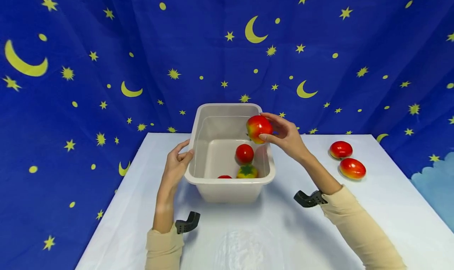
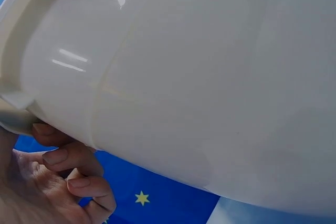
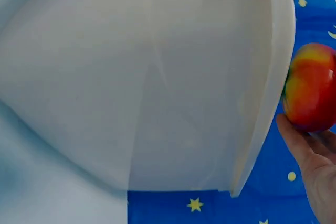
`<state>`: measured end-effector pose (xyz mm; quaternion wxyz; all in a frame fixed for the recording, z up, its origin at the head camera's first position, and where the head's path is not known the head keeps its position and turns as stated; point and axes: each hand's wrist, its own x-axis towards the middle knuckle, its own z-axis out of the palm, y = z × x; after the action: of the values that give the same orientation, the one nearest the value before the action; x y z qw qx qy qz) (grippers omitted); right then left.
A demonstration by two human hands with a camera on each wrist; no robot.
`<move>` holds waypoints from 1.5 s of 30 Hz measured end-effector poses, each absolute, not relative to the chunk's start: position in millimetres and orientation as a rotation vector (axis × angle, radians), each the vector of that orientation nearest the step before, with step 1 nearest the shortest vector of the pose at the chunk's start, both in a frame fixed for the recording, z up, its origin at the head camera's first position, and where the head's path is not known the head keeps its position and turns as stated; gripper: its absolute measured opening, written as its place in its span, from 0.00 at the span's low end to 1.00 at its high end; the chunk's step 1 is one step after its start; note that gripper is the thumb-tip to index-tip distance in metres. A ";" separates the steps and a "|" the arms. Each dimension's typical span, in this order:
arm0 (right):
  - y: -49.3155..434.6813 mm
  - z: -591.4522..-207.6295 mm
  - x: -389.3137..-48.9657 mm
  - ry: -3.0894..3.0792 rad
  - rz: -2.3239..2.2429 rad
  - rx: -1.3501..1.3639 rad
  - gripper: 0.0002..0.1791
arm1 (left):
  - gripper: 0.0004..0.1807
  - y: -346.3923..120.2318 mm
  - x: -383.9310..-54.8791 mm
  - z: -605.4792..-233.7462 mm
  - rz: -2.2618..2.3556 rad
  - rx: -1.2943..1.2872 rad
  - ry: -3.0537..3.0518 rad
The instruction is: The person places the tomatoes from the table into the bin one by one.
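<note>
A light grey plastic bin (image 1: 230,191) stands on the table, tilted toward me in the head view. My left hand (image 1: 178,159) holds its left rim, thumb at the edge; the left wrist view shows the fingers (image 2: 79,158) curled beside the outer wall. My right hand (image 1: 289,138) grips a glossy red-and-yellow fruit (image 1: 259,127) over the bin's right rim, with a bit of green on its underside. Inside lie a round red fruit (image 1: 244,153), a yellowish fruit with a green leafy top (image 1: 247,171) and another red one (image 1: 225,177), mostly hidden by the front wall.
Two shiny oval red fruits, a farther one (image 1: 341,149) and a nearer one (image 1: 352,168), lie on the white table (image 1: 142,207) at the right. Behind the table hangs a blue cloth (image 1: 213,57) with yellow moons and stars. Black wrist mounts (image 1: 188,222) stick out from both forearms.
</note>
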<state>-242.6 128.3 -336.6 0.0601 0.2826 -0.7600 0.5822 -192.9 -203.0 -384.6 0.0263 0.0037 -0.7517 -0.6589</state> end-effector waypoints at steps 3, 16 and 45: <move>121.6 -337.6 -242.5 -2.302 1.808 0.859 0.32 | 0.26 -204.4 -191.9 -384.8 -2.026 0.011 -2.322; 109.5 -343.5 -245.5 -2.276 1.919 0.850 0.33 | 0.26 -204.8 -191.8 -385.9 -2.038 -0.012 -2.311; 94.9 -345.6 -244.8 -2.251 1.948 0.952 0.33 | 0.26 -203.0 -192.8 -383.8 -2.049 -0.011 -2.274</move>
<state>-244.8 94.9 -345.6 0.0080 0.3045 -0.7202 0.6234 -192.8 -203.0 -383.8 0.0404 -0.0036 -0.7423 -0.6689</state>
